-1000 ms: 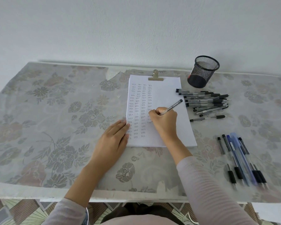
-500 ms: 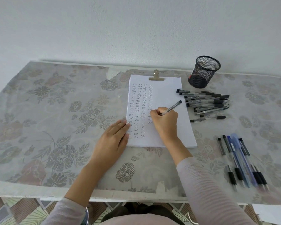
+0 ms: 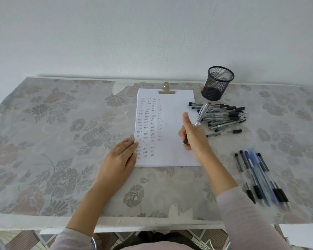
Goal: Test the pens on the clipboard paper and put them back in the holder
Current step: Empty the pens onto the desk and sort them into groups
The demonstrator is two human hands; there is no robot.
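My right fingers [image 3: 186, 121] pinch 1 pen [image 3: 202, 112]; left fingers [image 3: 128, 145] lie straight, pinning the paper [image 3: 177, 109]. I advise carrying it to the holder [image 3: 218, 83] at 1 o'clock, dropping vertically.

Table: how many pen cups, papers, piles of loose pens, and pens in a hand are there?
Pen cup: 1
Paper: 1
Piles of loose pens: 2
Pen in the right hand: 1
Total: 5

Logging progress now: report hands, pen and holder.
Left hand flat on paper edge. Right hand grips pen over the paper. Holder looks empty. Pen pile lies between right hand and holder.
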